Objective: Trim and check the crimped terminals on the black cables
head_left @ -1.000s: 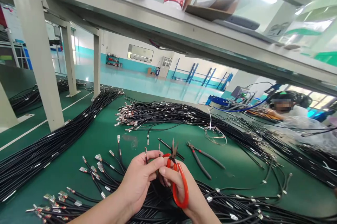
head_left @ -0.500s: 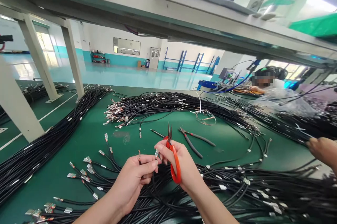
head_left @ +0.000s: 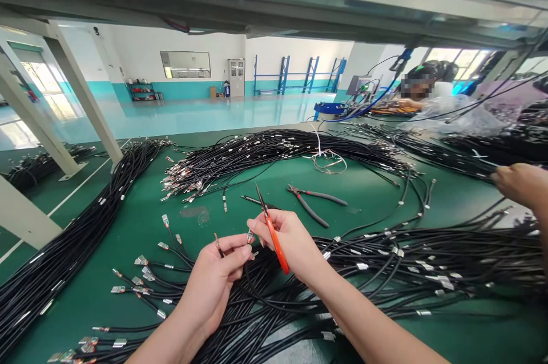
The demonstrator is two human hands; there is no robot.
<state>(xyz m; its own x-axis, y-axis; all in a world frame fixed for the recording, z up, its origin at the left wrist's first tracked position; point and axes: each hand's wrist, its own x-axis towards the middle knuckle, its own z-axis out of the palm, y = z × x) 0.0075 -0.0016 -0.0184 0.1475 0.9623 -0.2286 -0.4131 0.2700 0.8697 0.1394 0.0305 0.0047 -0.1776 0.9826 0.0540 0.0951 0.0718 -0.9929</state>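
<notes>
Pinching a metal-tipped cable end point(head_left: 250, 236) between thumb and finger above the bundle point(head_left: 240, 324), the left hand point(head_left: 216, 267) also holds a second lead point(head_left: 219, 246), which could slip if that grip loosens. The right hand point(head_left: 286, 238), fingertips at the tip, clasps red-handled scissors point(head_left: 275, 242); a careless turn could nick skin or insulation. White tags point(head_left: 362, 266) are too small to read; no brand is legible.

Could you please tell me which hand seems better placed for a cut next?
Probably the right hand: it holds the red-handled scissors, while the left hand is occupied gripping cable ends.
</notes>
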